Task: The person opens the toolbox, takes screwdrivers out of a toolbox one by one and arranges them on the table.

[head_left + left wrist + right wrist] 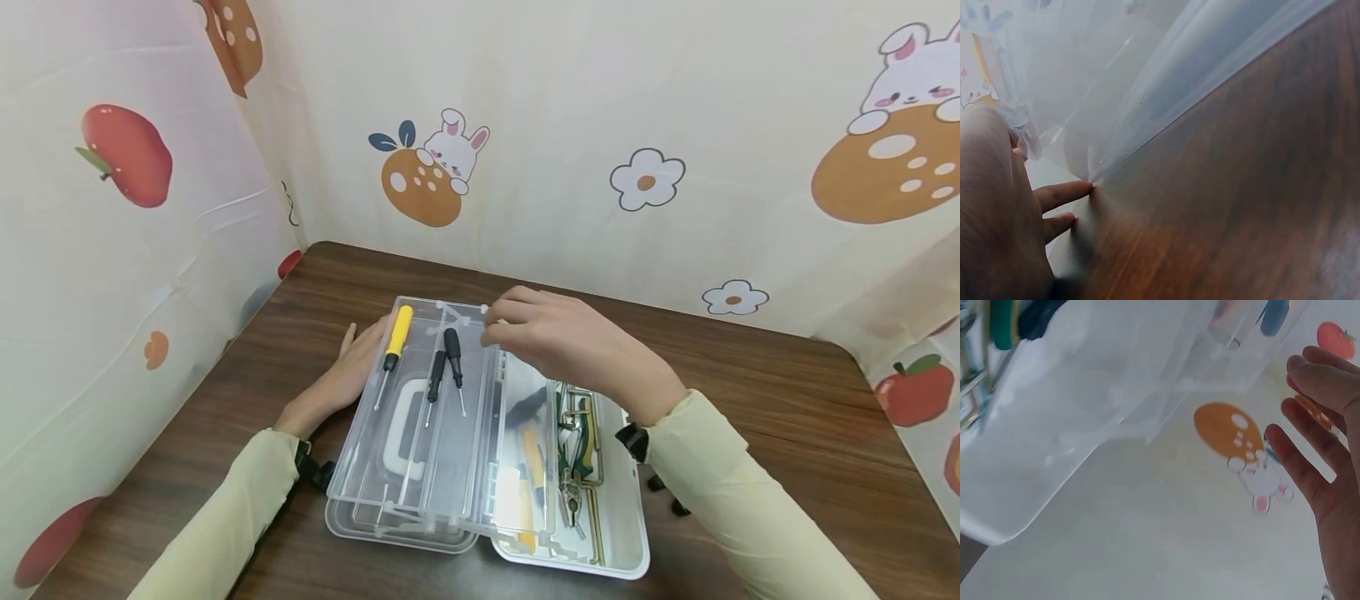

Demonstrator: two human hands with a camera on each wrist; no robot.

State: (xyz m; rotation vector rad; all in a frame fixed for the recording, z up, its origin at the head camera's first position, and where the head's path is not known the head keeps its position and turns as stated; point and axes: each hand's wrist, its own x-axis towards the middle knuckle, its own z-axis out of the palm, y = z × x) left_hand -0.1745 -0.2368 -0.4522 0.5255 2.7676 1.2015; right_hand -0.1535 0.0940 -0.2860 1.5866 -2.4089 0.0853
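A clear plastic tray is raised over the open lid and partly over the white toolbox base. In it lie a yellow screwdriver and two small black screwdrivers. My left hand is at the left side of the lid and tray, two straight fingers at the clear plastic's edge; the tray hides some of it. Above the tray's far right corner is my right hand, fingers loosely bent and holding nothing. Green-handled pliers lie in the base.
Yellow-handled items show blurred through the clear plastic, and brass-coloured bent rods lie beside the pliers. Small black objects are on the brown table right of the box. A printed curtain stands behind.
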